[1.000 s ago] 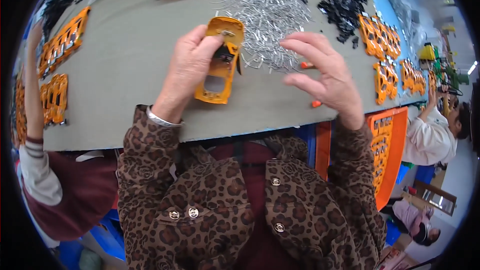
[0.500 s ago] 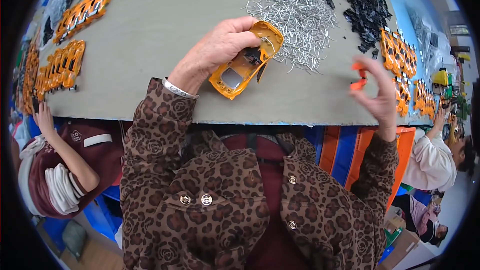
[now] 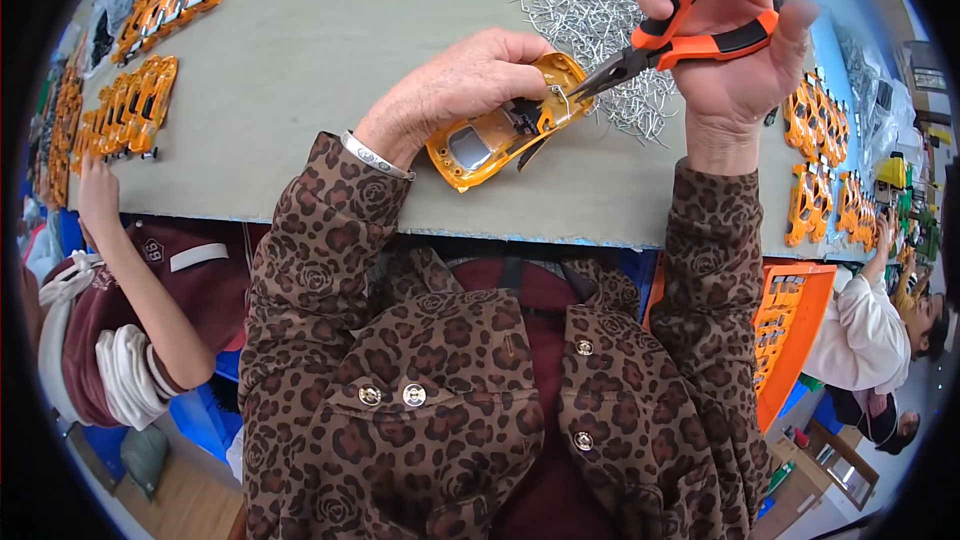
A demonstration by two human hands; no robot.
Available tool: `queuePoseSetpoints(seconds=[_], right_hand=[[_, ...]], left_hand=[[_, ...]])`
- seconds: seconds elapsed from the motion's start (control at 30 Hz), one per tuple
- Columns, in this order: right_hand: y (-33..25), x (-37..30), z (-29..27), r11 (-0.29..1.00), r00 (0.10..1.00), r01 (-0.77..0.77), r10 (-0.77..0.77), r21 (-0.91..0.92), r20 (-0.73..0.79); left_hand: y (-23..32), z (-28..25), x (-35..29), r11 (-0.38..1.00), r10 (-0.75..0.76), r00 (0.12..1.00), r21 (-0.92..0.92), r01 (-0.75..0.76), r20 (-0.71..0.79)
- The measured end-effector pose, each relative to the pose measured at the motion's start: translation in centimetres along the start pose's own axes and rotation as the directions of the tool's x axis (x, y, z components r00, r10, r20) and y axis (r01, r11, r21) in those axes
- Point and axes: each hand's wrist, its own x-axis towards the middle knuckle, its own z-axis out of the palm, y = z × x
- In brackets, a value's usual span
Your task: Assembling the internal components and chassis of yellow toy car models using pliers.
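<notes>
My left hand (image 3: 475, 80) grips a yellow-orange toy car body (image 3: 470, 148), turned so its hollow inside shows. A clear window piece, small black parts and a bit of bent silver wire (image 3: 556, 92) sit inside the shell. In my right hand (image 3: 738, 70) is a pair of long-nose pliers (image 3: 650, 55) with orange and black handles, the fingers round the grips. The pliers' tips reach the far right end of the shell, close to the wire. Whether the jaws pinch the wire I cannot tell.
A heap of short silver wires (image 3: 590, 0) lies beyond the car body. Rows of orange car bodies (image 3: 128, 108) stand at the left, more (image 3: 815, 120) at the right. An orange crate (image 3: 790, 340) is below the table's right edge. Co-workers sit on both sides.
My right hand has swung inward and up from the right, and the pliers now show plainly with their tips at the car body. The car body has tilted slightly in my left hand.
</notes>
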Motion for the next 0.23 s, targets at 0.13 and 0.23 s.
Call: queuePoseSetpoints(seconds=[0.13,0.23], right_hand=[[0.9,0.6,-0.7,0.997,0.978,-0.077,0.078,-0.013,0.192],[3.4,2.7,-2.9,0.630,0.897,-0.314,-0.047,0.710,0.439]], left_hand=[[0.0,0.3,0.1,1.000,0.018,1.000,-0.014,-0.018,0.005],[-0.1,-0.1,0.3,1.000,-0.026,0.999,-0.011,0.026,0.028]])
